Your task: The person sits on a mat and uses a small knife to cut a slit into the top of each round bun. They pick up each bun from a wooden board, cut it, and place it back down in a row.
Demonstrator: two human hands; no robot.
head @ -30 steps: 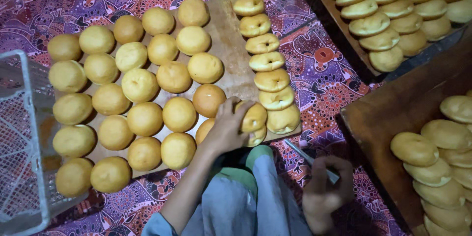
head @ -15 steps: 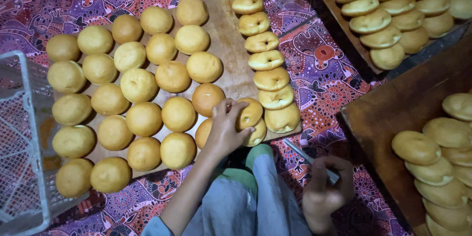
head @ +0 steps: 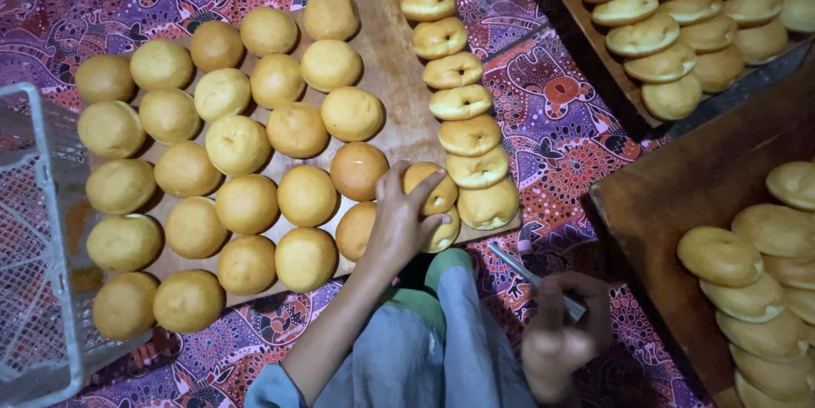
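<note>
Buns [head: 429,191] at the near end of a wooden board [head: 392,77] are under the left hand [head: 399,221], whose fingers are spread and curled over two golden buns stacked one on the other; the thumb and fingertips press on them, so the hand is partly closed around the pair. They sit just left of the nearest bun in a single column of split buns [head: 463,102] that runs from far to near along the right edge of the board. To the left of the hand, round whole buns [head: 238,145] fill the board in close rows, most of them touching their neighbours.

The right hand [head: 564,336] is nearer and to the right, off the board, closed in a fist around a thin metal tool [head: 522,268] whose tip points far-left toward the board; what kind of tool it is cannot be told. Both hands hover above a purple patterned cloth [head: 577,145] that covers the floor under everything. Between the arms lies the person's grey and green clothing [head: 433,323].

A white wire basket [head: 34,230] stands at the left edge, touching the board's near-left corner. On the right, a dark wooden tray [head: 679,196] holds more buns, and a second tray [head: 594,9] of buns lies at the far right.
</note>
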